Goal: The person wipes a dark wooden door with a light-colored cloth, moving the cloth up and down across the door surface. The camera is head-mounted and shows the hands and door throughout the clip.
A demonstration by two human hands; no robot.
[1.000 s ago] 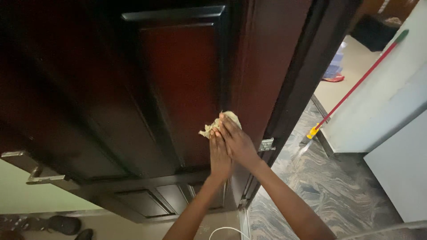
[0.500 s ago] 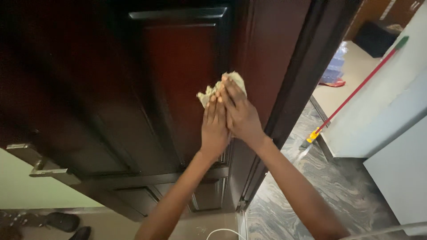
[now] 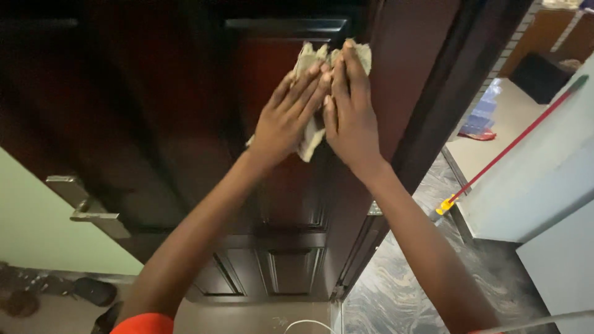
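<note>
Item one: our left hand (image 3: 284, 117) lies flat against the dark wooden door (image 3: 154, 124), fingers stretched out and slightly spread, pressing a pale, crumpled cloth (image 3: 309, 136) to the raised panel. Item two: our right hand (image 3: 351, 111) sits just beside it at 3 o'clock, fingers likewise extended and close together, fingertips laid over the cloth's upper edge. Neither hand curls around the cloth; both pin it flat, touching at the forefingers.

Position of the cloth: high on the door, at 12 o'clock in the view, just below the top moulding of the upper panel, with one corner hanging beneath our left palm.

Change noted: half a second ago the hands and cloth sat lower on the same panel, and a second ago lower again, near the hinge (image 3: 375, 209). They have travelled upward, and our arms now reach further. The left hand, previously tucked partly under the right, now lies beside it with fingers fanned wider.

Surroundings: a metal door handle (image 3: 93, 207) at 9 o'clock, well apart from the hands. A red-handled broom or mop (image 3: 507, 148) leans against a pale wall at 3 o'clock; its head is hidden, so we cannot tell which. Dark footwear, probably sandals (image 3: 93, 291), lies on the floor at 8 o'clock. Veined stone flooring (image 3: 408, 291) at 5 o'clock.
</note>
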